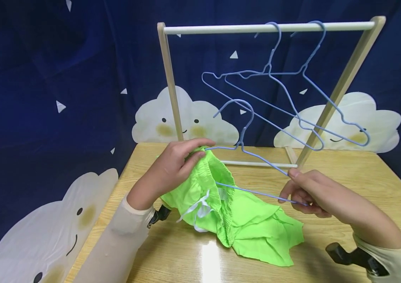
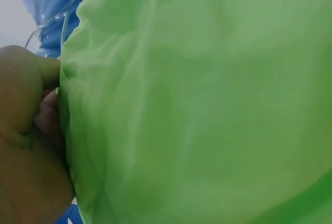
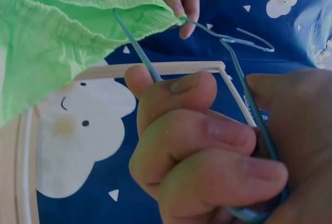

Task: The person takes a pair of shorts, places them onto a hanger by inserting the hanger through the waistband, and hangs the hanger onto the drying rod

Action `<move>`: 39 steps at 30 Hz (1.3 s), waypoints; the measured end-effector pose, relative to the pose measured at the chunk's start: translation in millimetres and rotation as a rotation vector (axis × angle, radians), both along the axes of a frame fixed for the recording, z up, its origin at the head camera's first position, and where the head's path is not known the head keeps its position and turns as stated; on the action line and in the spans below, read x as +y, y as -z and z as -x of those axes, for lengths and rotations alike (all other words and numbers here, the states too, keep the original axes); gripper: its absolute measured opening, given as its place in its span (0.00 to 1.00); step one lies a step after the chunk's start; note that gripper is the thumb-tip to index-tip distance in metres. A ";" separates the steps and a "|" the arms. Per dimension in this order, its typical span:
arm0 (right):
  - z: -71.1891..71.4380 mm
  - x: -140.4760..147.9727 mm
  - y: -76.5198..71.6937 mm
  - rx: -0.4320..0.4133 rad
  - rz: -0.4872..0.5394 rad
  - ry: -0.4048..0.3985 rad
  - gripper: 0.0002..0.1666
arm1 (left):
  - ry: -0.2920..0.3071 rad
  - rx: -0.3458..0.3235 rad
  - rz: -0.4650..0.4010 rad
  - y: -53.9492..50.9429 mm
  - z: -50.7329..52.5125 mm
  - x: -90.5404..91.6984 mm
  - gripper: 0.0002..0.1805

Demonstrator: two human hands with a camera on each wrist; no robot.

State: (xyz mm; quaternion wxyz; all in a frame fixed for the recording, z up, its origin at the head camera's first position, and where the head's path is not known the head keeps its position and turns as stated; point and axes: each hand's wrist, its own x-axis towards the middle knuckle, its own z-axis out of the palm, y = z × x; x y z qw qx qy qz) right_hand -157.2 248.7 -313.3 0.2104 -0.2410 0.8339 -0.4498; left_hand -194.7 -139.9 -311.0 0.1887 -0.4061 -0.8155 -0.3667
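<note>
Bright green shorts (image 1: 257, 224) with an elastic waistband and a white drawstring (image 1: 203, 208) hang partly above the table, one leg spread to the right. My left hand (image 1: 175, 167) pinches the waistband edge at its upper left. A blue wire hanger (image 1: 264, 160) has its left end inside the waist opening, hidden by the cloth. Its right end is gripped by my right hand (image 1: 315, 192), fingers curled around the wires, as the right wrist view also shows. Green cloth (image 2: 197, 99) fills most of the left wrist view.
Behind the hands stands a rack with a white rail (image 1: 218, 29) and wooden posts (image 1: 342, 90). Two more blue hangers (image 1: 289, 94) (image 1: 328, 98) hang from its right half. A wooden table (image 1: 172, 251) lies below; a dark blue curtain (image 1: 44, 47) with clouds is behind.
</note>
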 end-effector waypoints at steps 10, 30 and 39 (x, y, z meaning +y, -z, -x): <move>-2.9 -19.3 6.5 0.003 0.043 -0.013 0.41 | 0.005 0.034 -0.005 1.4 -4.1 3.8 0.13; -11.5 -41.5 11.9 -0.083 0.047 -0.085 0.39 | 0.065 0.172 0.012 2.3 -9.2 12.7 0.10; 20.4 10.6 10.4 -0.333 0.355 -0.229 0.49 | 0.096 0.229 -0.048 -9.0 -16.0 5.2 0.10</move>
